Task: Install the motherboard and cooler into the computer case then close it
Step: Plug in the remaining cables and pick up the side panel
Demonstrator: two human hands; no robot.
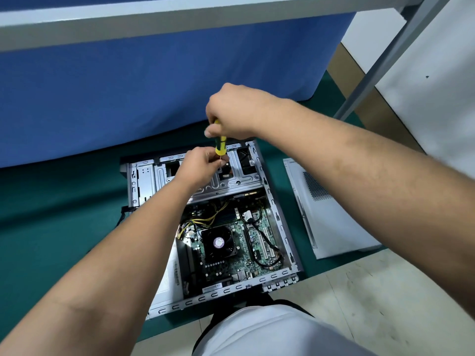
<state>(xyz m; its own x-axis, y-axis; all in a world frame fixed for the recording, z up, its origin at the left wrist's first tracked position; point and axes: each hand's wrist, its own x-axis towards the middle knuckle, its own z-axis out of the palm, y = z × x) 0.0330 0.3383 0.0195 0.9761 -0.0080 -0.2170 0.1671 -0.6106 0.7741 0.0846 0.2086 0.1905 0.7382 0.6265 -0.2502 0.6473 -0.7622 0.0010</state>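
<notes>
Green floor mat [64,214] w/ blue drape [128,86] behind. Open computer case [280,214] on mat, motherboard [231,253] inside. Right hand [231,111] grips screwdriver [220,145]; left hand [200,165] pinches its tip at drive cage [231,181]. Side panel [326,214] rests beside the case.

Screwdriver [220,145] tip hidden behind left hand [199,167] fingers [224,160].

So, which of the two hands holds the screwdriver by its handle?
The right hand, the upper one, grips the yellow-green screwdriver handle. The left hand only pinches near its tip, lower down.
</notes>
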